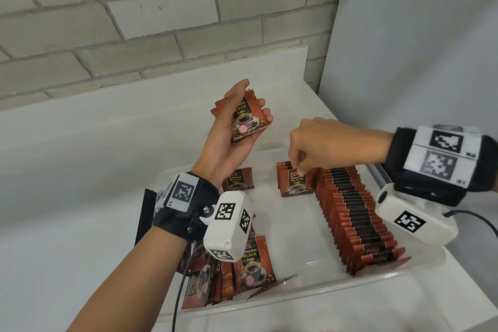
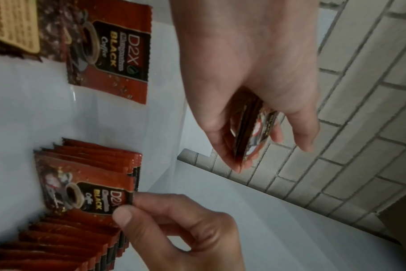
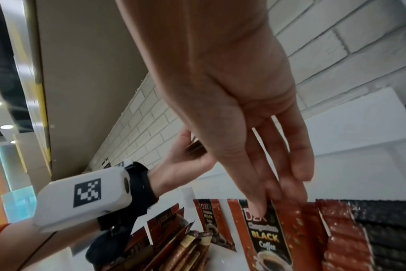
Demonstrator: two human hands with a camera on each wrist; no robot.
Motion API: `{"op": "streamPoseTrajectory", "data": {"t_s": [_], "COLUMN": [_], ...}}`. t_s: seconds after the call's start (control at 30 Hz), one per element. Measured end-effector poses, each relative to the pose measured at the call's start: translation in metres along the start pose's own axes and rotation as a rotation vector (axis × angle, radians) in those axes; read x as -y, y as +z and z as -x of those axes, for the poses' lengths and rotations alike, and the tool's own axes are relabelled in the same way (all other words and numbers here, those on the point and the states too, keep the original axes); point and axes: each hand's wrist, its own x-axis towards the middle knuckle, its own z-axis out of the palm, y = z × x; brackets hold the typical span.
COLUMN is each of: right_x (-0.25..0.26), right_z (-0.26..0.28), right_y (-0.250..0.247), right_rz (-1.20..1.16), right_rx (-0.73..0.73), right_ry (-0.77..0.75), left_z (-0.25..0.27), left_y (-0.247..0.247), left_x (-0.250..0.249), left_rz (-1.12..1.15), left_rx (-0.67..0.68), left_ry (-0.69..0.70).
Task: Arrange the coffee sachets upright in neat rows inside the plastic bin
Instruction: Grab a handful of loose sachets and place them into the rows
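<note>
A clear plastic bin (image 1: 310, 300) sits on the white counter. Along its right side runs a long row of upright red-and-black coffee sachets (image 1: 350, 213). To the left of that row stands a short second row (image 1: 295, 182), and my right hand (image 1: 296, 168) pinches the top edge of its front sachet (image 2: 86, 190) between thumb and fingers (image 3: 257, 205). My left hand (image 1: 250, 105) is raised above the bin's far end, palm up, gripping a small stack of sachets (image 2: 250, 132). One sachet (image 1: 238, 179) lies flat in the bin, and a loose heap (image 1: 242, 275) fills its near left corner.
A grey brick wall rises behind the counter, and a white panel (image 1: 404, 48) closes off the right. A black object (image 1: 147, 213) stands just left of the bin. Cables run from both wrist cameras. The bin's floor (image 1: 291, 237) is bare in the middle.
</note>
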Motion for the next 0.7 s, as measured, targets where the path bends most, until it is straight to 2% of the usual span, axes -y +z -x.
{"op": "streamPoseTrajectory", "data": {"t_s": [0.37, 0.7], "right_x": [0.0003, -0.0053], "right_z": [-0.0005, -0.0012], "right_y": [0.0048, -0.0019], "right_rz": [0.048, -0.020], "right_rx": [0.039, 0.018], "right_ry": [-0.031, 0.021], "left_z": [0.0012, 0.0023], "left_y": [-0.0010, -0.0014], "left_x": [0.0022, 0.0035], "left_rz": [0.022, -0.122], "left_rx": [0.060, 0.088], "left_ry": [0.023, 0.047]}}
